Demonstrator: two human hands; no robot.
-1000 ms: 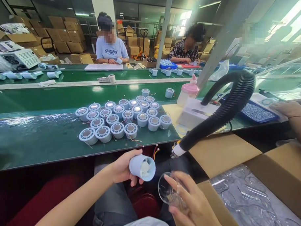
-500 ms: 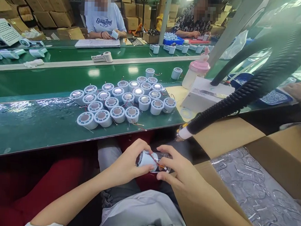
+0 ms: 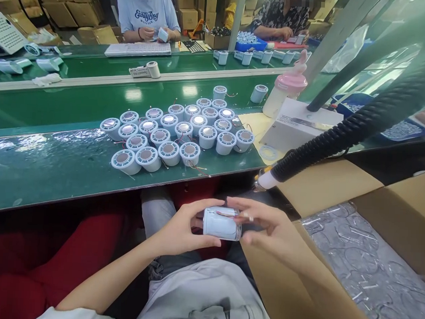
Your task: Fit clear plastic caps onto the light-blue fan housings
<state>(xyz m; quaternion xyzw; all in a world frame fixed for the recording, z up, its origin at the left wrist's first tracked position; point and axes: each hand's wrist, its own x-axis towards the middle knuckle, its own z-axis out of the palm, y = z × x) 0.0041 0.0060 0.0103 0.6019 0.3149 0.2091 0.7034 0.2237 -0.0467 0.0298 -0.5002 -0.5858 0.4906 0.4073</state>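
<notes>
"Where was the piece?"

"The blue housing [image 3: 219, 225] was between the two hands, lying sideways, with a clear cup [image 3: 239, 231] seemingly around it. Thin wires [image 3: 227, 214] ran along its upper side towards a white connector [image 3: 251, 218]."

"And the fingers?"

"The left hand [image 3: 180, 228] was clamped on it, fingers above and thumb below. The right hand [image 3: 271, 229] curved about the clear end, thumb apart from the fingers; I couldn't tell whether they pressed on it."

"What had changed?"

"A second earlier, housing and cup were well apart, one in each hand. Half a second later, they met end to end, the wires trailing to the cup's side. Now the cup overlapped the housing, so I'd judge the two were being handled as one. Whether it was fully seated, I couldn't tell."

"What lay around them?"

"Just beyond, on the green table [image 3: 58, 177], similar housings [image 3: 168, 149] stood in a close cluster, most with a round metal disc on top. To the right, an open carton [image 3: 402, 217] held clear plastic parts [image 3: 352, 248], and a black hose [image 3: 310, 158] slanted down near the right hand."

"Farther off?"

"Two co-workers [image 3: 146, 15] [image 3: 282, 20] sat across the table."
</notes>
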